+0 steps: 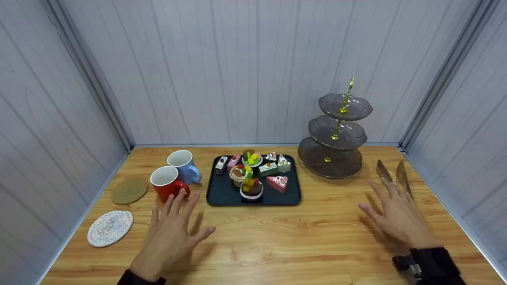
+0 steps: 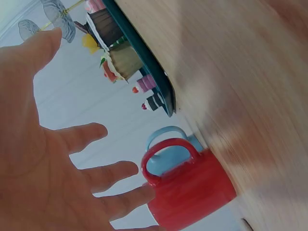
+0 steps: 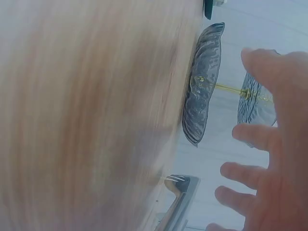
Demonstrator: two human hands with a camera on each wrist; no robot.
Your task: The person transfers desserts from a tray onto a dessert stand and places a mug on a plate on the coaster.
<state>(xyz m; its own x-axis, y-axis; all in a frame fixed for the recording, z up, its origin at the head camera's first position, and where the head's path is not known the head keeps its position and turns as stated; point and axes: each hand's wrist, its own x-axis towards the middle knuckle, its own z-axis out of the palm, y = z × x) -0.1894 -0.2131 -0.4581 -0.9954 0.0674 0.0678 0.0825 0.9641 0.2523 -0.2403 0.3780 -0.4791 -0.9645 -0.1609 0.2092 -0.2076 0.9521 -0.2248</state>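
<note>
My left hand (image 1: pixel 170 233) hovers over the table with fingers spread, its fingertips near the red mug (image 1: pixel 161 187); it holds nothing. Behind that mug stands a light blue mug (image 1: pixel 184 168), handle to the right. A dark tray (image 1: pixel 222 194) in the middle carries several small cakes, among them a pink cake slice (image 1: pixel 278 183) and a chocolate cupcake (image 1: pixel 252 188). At the right, my right hand (image 1: pixel 400 215) is also spread and holds nothing. Just beyond its fingers lie two long metal utensil ends (image 1: pixel 402 176), like those of serving tongs, partly hidden by the hand.
A three-tier smoky glass stand (image 1: pixel 330 162) with a gold stem rises at the back right. On the left lie a woven tan coaster (image 1: pixel 129 191) and a white patterned coaster (image 1: pixel 110 228). Pale panel walls (image 1: pixel 245 71) enclose the wooden table (image 1: pixel 277 245) at the back and sides.
</note>
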